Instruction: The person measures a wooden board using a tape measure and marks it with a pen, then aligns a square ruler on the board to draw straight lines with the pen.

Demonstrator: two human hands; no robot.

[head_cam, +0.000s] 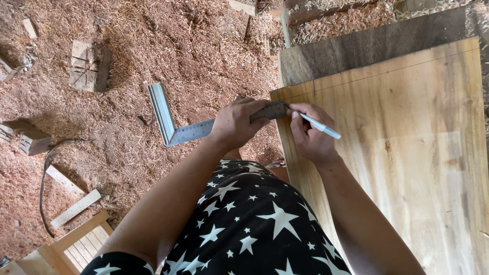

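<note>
My left hand [238, 122] grips the blade of a metal try square [175, 122]; the square's end reaches the near edge of a light wooden board [402, 132]. The square's stock sticks out to the left, over the floor. My right hand [308, 133] holds a white pen [318, 124] with its tip against the square's end at the board's edge. A thin dark line runs across the board near its far end.
A darker plank [367, 48] lies beyond the light board. The floor [168, 46] is covered in wood shavings, with offcut blocks [87, 65], loose slats [75, 208] and a black cable [45, 178] at the left. A slatted wooden frame [76, 247] sits bottom left.
</note>
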